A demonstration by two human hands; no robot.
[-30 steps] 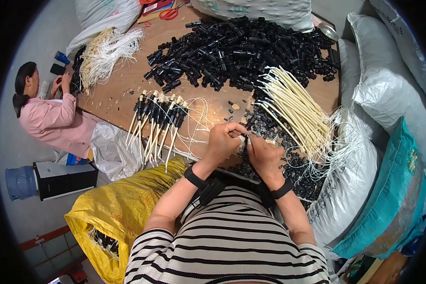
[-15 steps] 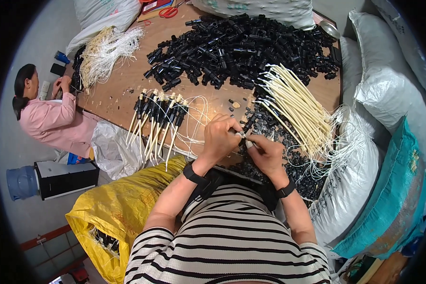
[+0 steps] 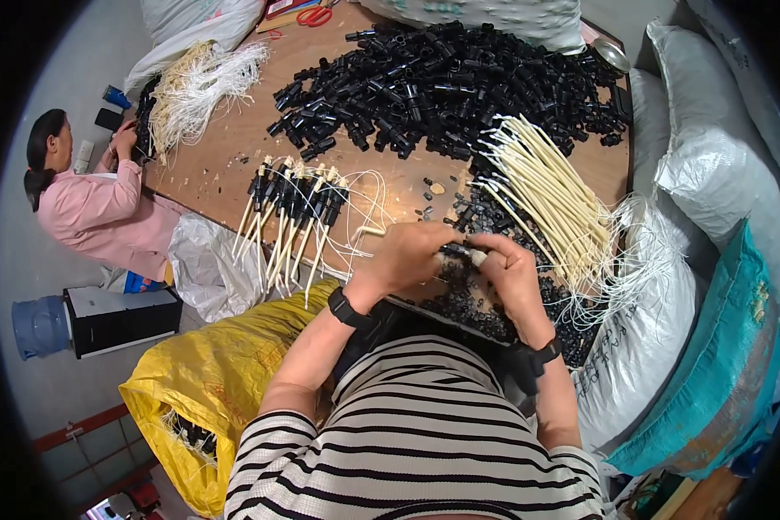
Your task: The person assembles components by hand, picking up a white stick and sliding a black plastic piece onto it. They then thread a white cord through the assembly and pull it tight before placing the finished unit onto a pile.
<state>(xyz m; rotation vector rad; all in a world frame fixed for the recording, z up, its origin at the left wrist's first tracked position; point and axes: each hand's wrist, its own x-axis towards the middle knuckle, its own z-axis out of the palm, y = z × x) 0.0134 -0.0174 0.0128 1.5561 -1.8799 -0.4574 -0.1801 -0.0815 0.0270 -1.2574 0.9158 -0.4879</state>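
Observation:
My left hand [image 3: 412, 258] is closed around a cream rod [image 3: 371, 231], whose bare end pokes out on its left side. A dark tubular piece [image 3: 456, 249] shows between my hands. Against its right end press the bent fingers of my right hand [image 3: 511, 273]; something pale sits at the thumb tip, perhaps a wrap. Just left of my left hand, several cream rods with black sleeves [image 3: 299, 204] and thin white cords lie at the table edge. Small dark bits [image 3: 464, 299] are scattered under my hands. To the right lies a bundle of cream rods [image 3: 550, 195].
A big heap of black plastic tubes [image 3: 442, 87] covers the table's far side. White cords [image 3: 221, 87] lie at far left, where a person in pink [image 3: 104, 204] works. White sacks [image 3: 711, 130], a teal sack [image 3: 693, 373] and a yellow sack [image 3: 225, 373] flank me.
The cream rod's end now sticks out left of my left hand, and the dark piece shows between my hands. My right hand has shifted slightly right. The view has moved slightly.

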